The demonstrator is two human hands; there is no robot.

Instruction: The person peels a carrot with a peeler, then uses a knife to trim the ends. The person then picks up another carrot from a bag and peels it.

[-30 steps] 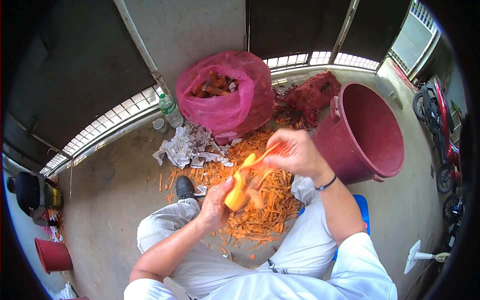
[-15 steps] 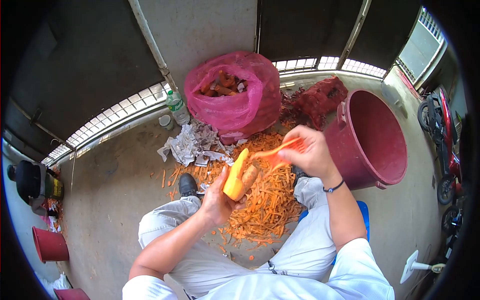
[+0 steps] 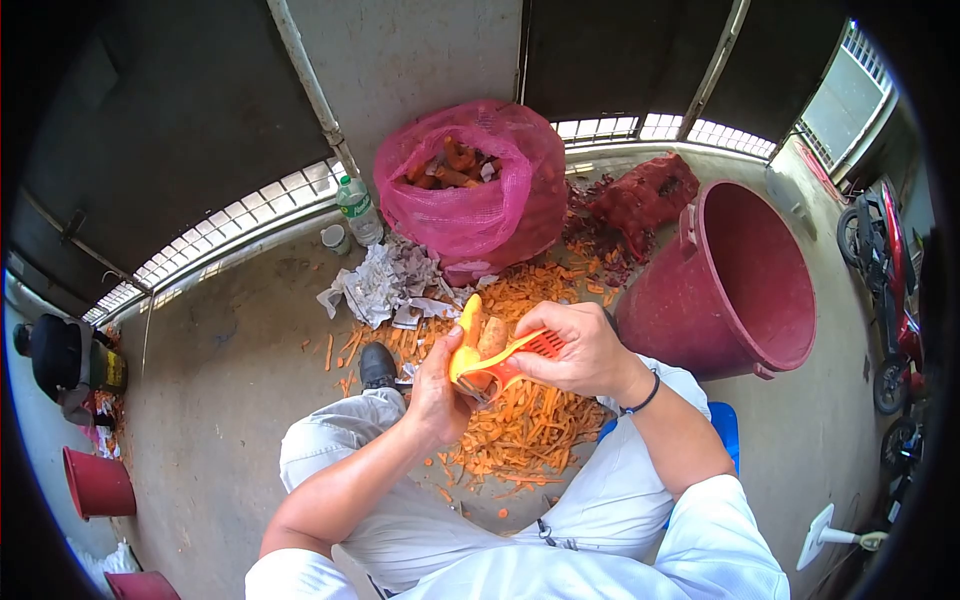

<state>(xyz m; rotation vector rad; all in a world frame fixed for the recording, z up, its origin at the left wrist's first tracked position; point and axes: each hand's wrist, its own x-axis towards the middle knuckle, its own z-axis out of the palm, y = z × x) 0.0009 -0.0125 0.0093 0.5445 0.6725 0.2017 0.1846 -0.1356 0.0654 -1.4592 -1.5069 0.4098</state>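
My left hand is closed around a root vegetable that looks like a carrot, its peeled yellow-orange side facing left and a rough brownish part on the right. My right hand grips an orange peeler by its slotted handle. The peeler's head lies against the lower end of the carrot, close to the fingers of my left hand. Beneath both hands, a heap of orange peelings covers the floor between my legs.
A pink mesh bag of carrots stands ahead, with a red net sack beside it. A large maroon tub leans at the right. Crumpled paper, a bottle and a cup lie left of the bag.
My right hand has moved down and left, bringing the peeler from above the carrot onto its lower end. My left hand still holds the carrot, slightly shifted.
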